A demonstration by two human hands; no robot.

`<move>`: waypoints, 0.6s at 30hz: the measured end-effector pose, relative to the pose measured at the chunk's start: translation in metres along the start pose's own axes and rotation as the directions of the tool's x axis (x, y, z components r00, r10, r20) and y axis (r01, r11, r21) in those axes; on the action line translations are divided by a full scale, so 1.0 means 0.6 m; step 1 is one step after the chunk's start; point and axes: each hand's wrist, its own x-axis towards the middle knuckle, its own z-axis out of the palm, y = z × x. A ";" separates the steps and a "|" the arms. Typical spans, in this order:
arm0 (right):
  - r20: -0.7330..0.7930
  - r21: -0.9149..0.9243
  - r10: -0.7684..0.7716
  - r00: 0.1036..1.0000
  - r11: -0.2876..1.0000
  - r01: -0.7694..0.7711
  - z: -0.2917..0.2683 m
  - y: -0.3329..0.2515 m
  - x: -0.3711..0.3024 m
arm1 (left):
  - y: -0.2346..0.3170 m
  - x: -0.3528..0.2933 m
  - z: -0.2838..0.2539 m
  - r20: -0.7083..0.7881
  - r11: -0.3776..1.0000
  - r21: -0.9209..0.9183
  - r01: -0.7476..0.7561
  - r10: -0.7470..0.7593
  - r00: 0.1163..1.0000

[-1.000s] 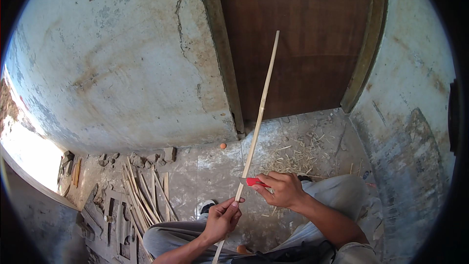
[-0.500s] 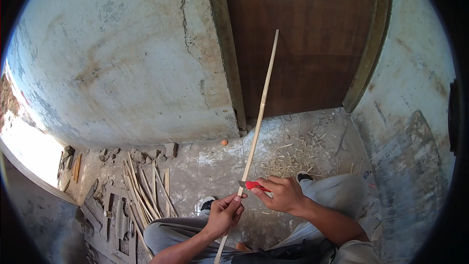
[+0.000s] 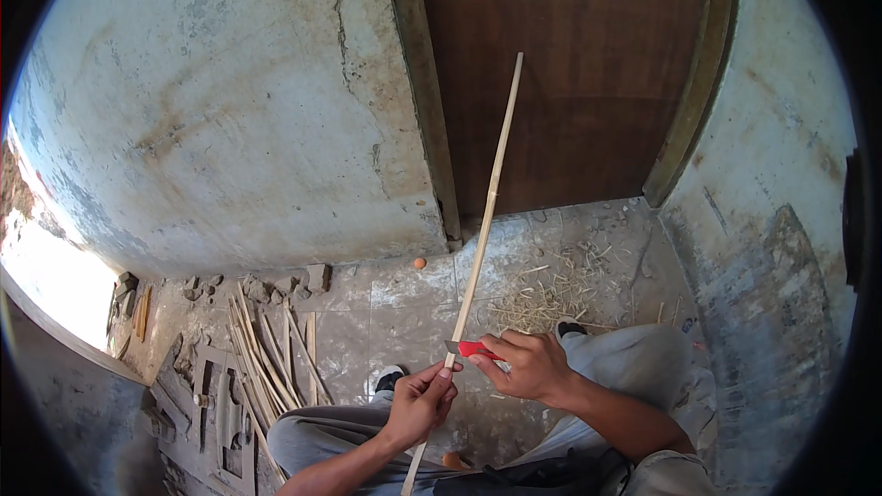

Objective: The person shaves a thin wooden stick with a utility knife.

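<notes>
Bamboo, pale and split thin: the long strip [image 3: 485, 211] runs from my lap up and away, its far tip showing against the brown door [image 3: 570, 83]. My left hand [image 3: 421, 401] is closed around it low down, fingers curled and thumb pressing the strip. My right hand [image 3: 528, 365] is shut on a red-handled knife [image 3: 470, 348], whose short blade meets the strip just above my left thumb. I judge the strip light and springy, stiff along its length but easy to bend or snap sideways, with edges that may splinter. Gripping close beside the blade seems best, since the long free end would whip. More cut strips [image 3: 266, 358] lie on the tiled floor [image 3: 404, 303] to my left, shavings [image 3: 551, 289] near my right knee.
</notes>
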 end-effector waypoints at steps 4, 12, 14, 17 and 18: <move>-0.009 -0.024 0.022 1.000 0.999 -0.022 -0.001 0.004 0.003 | 0.004 -0.002 0.000 0.007 1.000 0.000 0.012 -0.012 1.000; -0.104 -0.038 0.089 0.991 0.995 -0.094 -0.010 0.044 0.021 | 0.006 -0.015 0.008 0.024 0.998 -0.015 0.068 -0.068 0.997; -0.110 -0.041 0.085 0.990 0.995 -0.090 -0.005 0.043 0.021 | 0.005 -0.018 0.009 0.003 0.998 0.019 0.063 -0.063 0.998; -0.136 -0.052 0.075 0.988 0.995 -0.083 -0.005 0.041 0.028 | 0.005 -0.012 0.002 0.031 0.999 0.050 0.018 -0.019 0.999; -0.158 -0.062 0.069 0.985 0.995 -0.079 -0.005 0.041 0.029 | 0.007 -0.013 0.003 0.034 0.998 0.054 0.019 -0.021 0.999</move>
